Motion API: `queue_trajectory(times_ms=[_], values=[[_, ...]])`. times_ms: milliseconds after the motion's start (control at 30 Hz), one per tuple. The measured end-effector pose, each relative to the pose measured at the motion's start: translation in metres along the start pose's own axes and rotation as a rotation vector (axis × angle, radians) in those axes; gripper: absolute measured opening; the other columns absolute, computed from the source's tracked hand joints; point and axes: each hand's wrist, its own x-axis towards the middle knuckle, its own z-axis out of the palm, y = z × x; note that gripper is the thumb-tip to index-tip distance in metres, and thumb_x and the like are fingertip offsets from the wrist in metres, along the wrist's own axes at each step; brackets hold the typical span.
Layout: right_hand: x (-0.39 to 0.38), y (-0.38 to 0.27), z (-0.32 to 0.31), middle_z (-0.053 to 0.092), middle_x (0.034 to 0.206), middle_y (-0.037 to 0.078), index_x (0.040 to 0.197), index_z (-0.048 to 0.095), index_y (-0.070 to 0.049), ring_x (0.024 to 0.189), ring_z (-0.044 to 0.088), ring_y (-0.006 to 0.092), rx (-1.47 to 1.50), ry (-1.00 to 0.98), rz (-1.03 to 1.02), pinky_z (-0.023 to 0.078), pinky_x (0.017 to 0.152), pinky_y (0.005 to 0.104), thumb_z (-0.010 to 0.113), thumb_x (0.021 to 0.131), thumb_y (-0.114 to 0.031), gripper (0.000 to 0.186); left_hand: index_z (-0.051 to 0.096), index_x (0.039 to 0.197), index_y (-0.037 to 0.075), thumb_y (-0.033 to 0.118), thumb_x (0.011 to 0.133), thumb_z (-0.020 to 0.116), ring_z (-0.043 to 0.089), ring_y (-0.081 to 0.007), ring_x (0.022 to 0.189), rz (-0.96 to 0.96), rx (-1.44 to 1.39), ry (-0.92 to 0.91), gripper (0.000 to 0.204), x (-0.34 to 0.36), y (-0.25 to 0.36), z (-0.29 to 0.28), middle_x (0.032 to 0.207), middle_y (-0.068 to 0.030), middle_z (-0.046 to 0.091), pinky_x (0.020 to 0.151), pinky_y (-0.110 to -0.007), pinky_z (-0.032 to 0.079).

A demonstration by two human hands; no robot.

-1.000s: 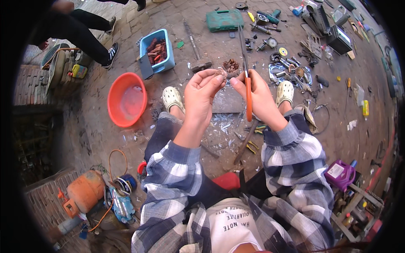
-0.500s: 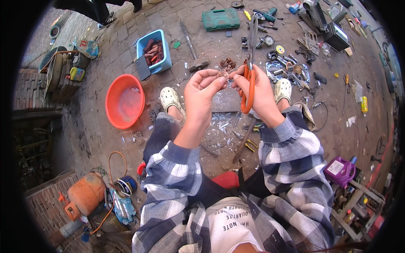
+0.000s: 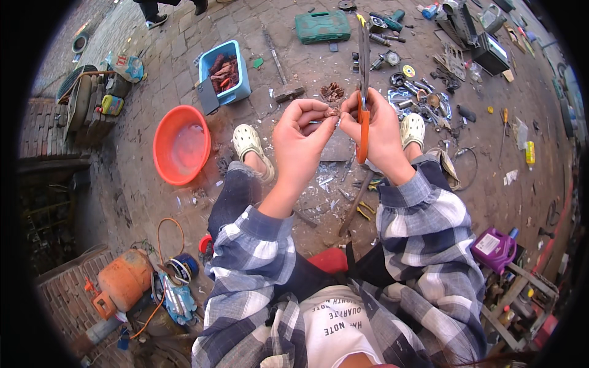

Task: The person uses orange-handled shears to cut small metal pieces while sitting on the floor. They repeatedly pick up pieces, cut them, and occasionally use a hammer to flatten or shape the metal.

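In front of me, my left hand (image 3: pixel 304 132) pinches a small copper-coloured scrap (image 3: pixel 332 113) between thumb and fingertips; most of it is hidden. My right hand (image 3: pixel 381 132) is closed around orange-handled scissors (image 3: pixel 364 132), with the long blades pointing away from me. Its thumb and fingertips also reach to the scrap, almost meeting the left hand's. Just beyond the hands, a small pile of copper-brown scraps (image 3: pixel 332 92) lies on the ground. Beneath the hands is a flat metal plate (image 3: pixel 336 149), partly covered by them.
Left of my feet stand a red basin (image 3: pixel 161 147) and a blue bin (image 3: pixel 244 83) holding reddish-brown pieces. A hammer (image 3: pixel 289 95) lies near the bin. Metal parts (image 3: pixel 423 101) and a green case (image 3: pixel 322 27) lie farther off; pliers (image 3: pixel 366 210) are between my legs.
My left hand has shifted slightly right and tilted toward the right hand. The scissors have turned more edge-on. Less of the pinched scrap shows now.
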Motion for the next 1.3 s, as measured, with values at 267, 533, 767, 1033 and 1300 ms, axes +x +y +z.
queue_trajectory(times_ms=[267,533,767,1033,1300], values=[[0.000,-0.001,0.001,0.061,0.081,0.003,0.089,0.053,0.000,0.075,0.057,0.0080,0.206,-0.020,-0.050,0.049,0.066,0.0243,0.064,0.077,-0.001,0.016,0.055,0.100,-0.001,-0.002,0.080,0.067,0.063,-0.0137,0.083,-0.124,-0.192,-0.033,0.023,0.004,0.004,-0.006,0.093,-0.0103,0.066,0.075,-0.025,0.052],[0.002,-0.003,-0.004,0.061,0.080,0.003,0.087,0.053,0.000,0.074,0.057,0.0070,0.078,-0.077,-0.064,0.049,0.066,0.0232,0.065,0.077,-0.001,0.016,0.055,0.099,-0.002,-0.003,0.080,0.067,0.063,-0.0126,0.083,-0.061,-0.097,-0.034,0.023,0.002,0.005,-0.007,0.093,-0.0098,0.065,0.075,-0.024,0.052],[0.004,-0.003,-0.008,0.061,0.078,0.004,0.087,0.053,0.000,0.072,0.057,0.0076,-0.125,-0.100,-0.133,0.048,0.065,0.0231,0.068,0.075,-0.004,0.019,0.056,0.099,-0.001,-0.005,0.079,0.066,0.062,-0.0100,0.084,-0.048,0.017,-0.061,0.022,0.001,0.006,-0.007,0.092,-0.0072,0.064,0.074,-0.022,0.051],[0.003,0.001,-0.006,0.058,0.078,0.004,0.090,0.051,0.002,0.071,0.053,0.0080,0.227,-0.109,-0.063,0.045,0.064,0.0227,0.067,0.078,-0.007,0.022,0.057,0.101,-0.001,0.000,0.081,0.066,0.063,-0.0124,0.082,-0.268,-0.284,-0.112,0.022,0.005,0.008,-0.012,0.095,-0.0090,0.065,0.076,-0.024,0.052],[-0.006,-0.010,-0.008,0.053,0.091,0.012,0.104,0.048,0.002,0.083,0.052,0.0210,-0.392,-0.042,-0.222,0.044,0.071,0.0321,0.075,0.075,-0.027,0.050,0.056,0.101,-0.001,-0.001,0.082,0.064,0.064,-0.0144,0.082,-0.277,-0.526,0.022,0.021,0.008,0.008,-0.014,0.093,-0.0093,0.066,0.075,-0.026,0.053]])
